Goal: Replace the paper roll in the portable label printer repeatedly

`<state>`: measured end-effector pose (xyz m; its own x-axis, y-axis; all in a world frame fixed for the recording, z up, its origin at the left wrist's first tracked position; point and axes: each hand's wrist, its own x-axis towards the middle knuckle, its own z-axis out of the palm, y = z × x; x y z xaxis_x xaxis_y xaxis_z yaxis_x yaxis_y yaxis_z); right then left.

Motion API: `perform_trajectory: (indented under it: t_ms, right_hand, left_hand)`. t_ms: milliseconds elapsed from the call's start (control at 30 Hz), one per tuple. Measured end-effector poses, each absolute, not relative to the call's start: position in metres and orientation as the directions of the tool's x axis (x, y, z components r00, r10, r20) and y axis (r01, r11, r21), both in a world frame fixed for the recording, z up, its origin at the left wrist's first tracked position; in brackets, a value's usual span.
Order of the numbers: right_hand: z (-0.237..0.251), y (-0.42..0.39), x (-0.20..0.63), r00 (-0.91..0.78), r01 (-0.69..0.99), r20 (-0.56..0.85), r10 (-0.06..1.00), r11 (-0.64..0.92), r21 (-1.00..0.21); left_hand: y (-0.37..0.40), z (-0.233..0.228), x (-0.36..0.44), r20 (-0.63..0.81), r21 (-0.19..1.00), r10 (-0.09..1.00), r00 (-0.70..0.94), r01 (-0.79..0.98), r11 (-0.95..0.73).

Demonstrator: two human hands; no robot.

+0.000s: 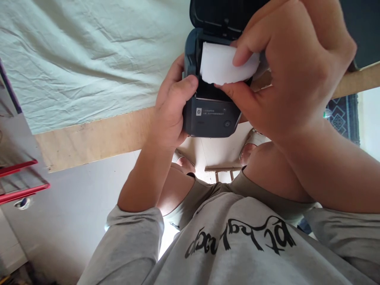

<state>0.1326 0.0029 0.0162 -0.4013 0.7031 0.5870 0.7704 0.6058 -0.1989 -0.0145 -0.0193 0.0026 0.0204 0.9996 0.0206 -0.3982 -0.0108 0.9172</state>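
Item: small dark blue-grey plastic label printer (pixel 209 114), lid swung open, held in the air just off the near edge of the surface (pixel 97 134), a pale wooden board covered by a creased light green cloth (pixel 89 51).

Contents: roll of white paper (pixel 221 65), seated in the open bay at the top of the printer body; its long axis is laid across the bay, from side wall to side wall.

Left hand (pixel 170 107): wrapped around the printer's left side, thumb pressed on the bay's rim; grip closed on the body.

Right hand (pixel 285 67): placed over the bay from the right; the roll is pinched between forefinger above and thumb below. This hand is the nearer to the roll; the roll lies directly within its grip, toward the left.

Also noted: grey printed sweatshirt (pixel 237 237), red metal frame (pixel 20 186) at the left.
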Motion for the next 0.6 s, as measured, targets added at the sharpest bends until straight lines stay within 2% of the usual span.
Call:
perform_trajectory:
  t_ms: [33, 200, 367, 500, 533, 600]
  right_hand:
    - [0.015, 0.003, 0.132, -0.412, 0.763, 0.628, 0.66, 0.627, -0.157]
    - [0.015, -0.002, 0.131, -0.373, 0.729, 0.675, 0.636, 0.651, -0.211]
    - [0.012, -0.003, 0.139, -0.517, 0.653, 0.609, 0.602, 0.737, -0.174]
    - [0.014, -0.002, 0.146, -0.572, 0.54, 0.661, 0.487, 0.829, -0.143]
    - [0.017, -0.002, 0.147, -0.54, 0.528, 0.671, 0.508, 0.825, -0.2]
    - [0.022, 0.0, 0.148, -0.481, 0.511, 0.582, 0.656, 0.749, -0.422]
  left_hand:
    - [-0.019, 0.003, -0.014, 0.024, 0.918, 1.0, 0.02, -0.397, -0.014]
    - [-0.021, 0.005, -0.014, 0.075, 0.918, 0.995, 0.071, -0.396, -0.041]
    - [-0.019, -0.002, -0.02, 0.124, 0.914, 0.983, 0.135, -0.402, -0.06]
    - [-0.016, -0.012, -0.031, 0.184, 0.904, 0.967, 0.176, -0.417, -0.096]
    - [-0.015, -0.014, -0.033, 0.193, 0.903, 0.962, 0.192, -0.417, -0.098]
    - [-0.013, -0.016, -0.037, 0.212, 0.907, 0.95, 0.229, -0.407, -0.104]
